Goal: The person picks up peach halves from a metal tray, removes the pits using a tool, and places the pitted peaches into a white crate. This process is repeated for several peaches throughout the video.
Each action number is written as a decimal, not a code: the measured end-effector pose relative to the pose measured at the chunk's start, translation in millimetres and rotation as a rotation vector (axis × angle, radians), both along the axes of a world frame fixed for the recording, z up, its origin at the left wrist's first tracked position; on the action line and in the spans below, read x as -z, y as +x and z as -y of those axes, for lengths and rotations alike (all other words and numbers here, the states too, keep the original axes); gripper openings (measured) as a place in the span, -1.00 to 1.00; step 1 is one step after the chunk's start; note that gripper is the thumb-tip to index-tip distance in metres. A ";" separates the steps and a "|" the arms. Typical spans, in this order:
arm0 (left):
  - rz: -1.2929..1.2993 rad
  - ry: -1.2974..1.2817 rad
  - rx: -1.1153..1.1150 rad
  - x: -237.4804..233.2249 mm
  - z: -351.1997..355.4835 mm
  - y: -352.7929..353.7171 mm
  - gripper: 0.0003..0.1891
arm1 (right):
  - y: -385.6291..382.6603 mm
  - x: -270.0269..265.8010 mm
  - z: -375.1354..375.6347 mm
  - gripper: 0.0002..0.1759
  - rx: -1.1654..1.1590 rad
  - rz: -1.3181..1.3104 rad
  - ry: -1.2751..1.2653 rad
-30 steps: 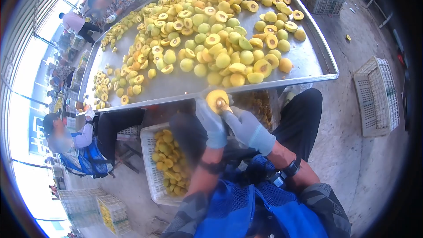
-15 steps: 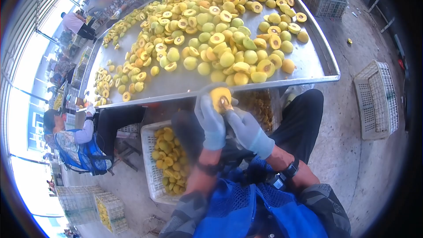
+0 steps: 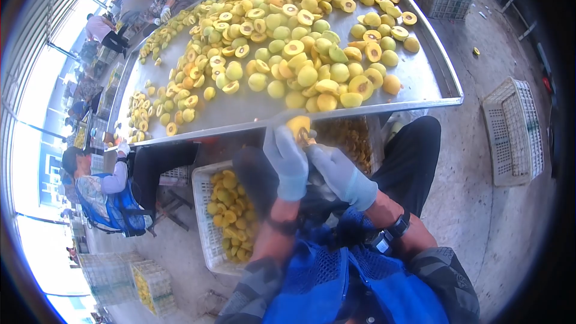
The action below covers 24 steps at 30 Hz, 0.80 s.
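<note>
My left hand [image 3: 286,159], in a pale grey glove, is closed around a halved yellow stone fruit [image 3: 298,125] just below the tray's near edge. The fruit's cut side faces right. My right hand [image 3: 341,174], gloved alike, is closed with its fingertips against the cut side; a small brownish piece shows there, and whatever the fingers grip is too hidden to name. Above both hands, a metal tray table [image 3: 234,121] carries a heap of yellow-green fruit halves [image 3: 288,48], several with brown centres.
A white crate [image 3: 206,228] of fruit halves stands left of my legs, and another container of brownish pieces [image 3: 354,141] lies beneath the tray. At right, a white crate [image 3: 513,132] sits on the floor. A co-worker [image 3: 105,189] sits at left.
Both hands stay together at nearly the same spot. The fruit half has turned slightly, so less of its cut face shows, and my right fingertips remain against it.
</note>
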<state>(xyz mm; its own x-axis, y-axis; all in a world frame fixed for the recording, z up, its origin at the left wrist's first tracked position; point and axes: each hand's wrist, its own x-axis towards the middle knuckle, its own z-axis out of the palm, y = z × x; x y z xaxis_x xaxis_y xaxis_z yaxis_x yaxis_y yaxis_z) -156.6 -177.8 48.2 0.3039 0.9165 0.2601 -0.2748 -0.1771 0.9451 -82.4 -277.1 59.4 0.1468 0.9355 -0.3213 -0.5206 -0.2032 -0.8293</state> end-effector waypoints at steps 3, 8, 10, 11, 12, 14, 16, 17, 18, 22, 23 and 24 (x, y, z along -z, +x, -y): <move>0.006 0.023 0.060 -2.2 -1.5 -0.5 -0.61 | -7.7 12.4 -7.7 -0.62 0.116 0.152 0.084; -0.012 0.093 0.062 5.6 0.4 -3.4 -0.62 | -0.5 9.9 -2.2 -0.55 0.018 0.018 0.013; -0.022 0.161 0.052 7.8 -3.3 -6.3 -0.62 | -1.4 7.8 -1.8 -0.51 -0.010 0.006 0.010; -0.002 0.104 0.053 7.0 -1.8 -6.9 -0.63 | -7.2 14.9 -4.3 -0.49 0.055 0.122 0.060; 0.020 0.050 0.057 5.7 0.7 -6.2 -0.63 | -16.6 28.4 -9.2 -0.48 0.123 0.239 0.114; -0.002 0.076 0.043 2.4 -0.9 -4.2 -0.64 | -15.6 27.9 -12.1 -0.45 0.099 0.291 0.085; -0.090 0.222 0.001 -0.5 -2.4 -4.7 -0.64 | -0.5 5.4 -3.2 -0.43 -0.094 0.157 -0.090; -0.069 0.111 0.002 -6.0 -0.8 -4.1 -0.63 | 1.1 3.3 -1.5 -0.43 -0.115 0.096 -0.073; -0.049 0.003 0.003 -13.8 1.7 -3.4 -0.63 | 2.5 1.5 -0.7 -0.42 -0.136 0.035 -0.054; -0.006 -0.250 -0.021 -16.6 3.5 -4.1 -0.56 | 6.9 -2.9 1.3 -0.42 -0.203 -0.064 -0.081; -0.028 -0.259 -0.022 -16.9 2.8 -4.3 -0.54 | 6.1 -2.0 1.0 -0.43 -0.202 -0.034 -0.077; -0.050 -0.268 -0.023 -17.5 1.2 -3.9 -0.52 | 5.2 -0.1 0.6 -0.43 -0.202 -0.003 -0.073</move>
<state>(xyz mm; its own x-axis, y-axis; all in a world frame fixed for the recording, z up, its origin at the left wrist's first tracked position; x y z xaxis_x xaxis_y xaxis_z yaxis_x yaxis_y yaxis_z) -160.5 -179.0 65.7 0.2887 0.9574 -0.0072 -0.2252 0.0752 0.9714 -77.2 -277.8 59.5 -0.0422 0.9200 -0.3895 -0.4661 -0.3630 -0.8069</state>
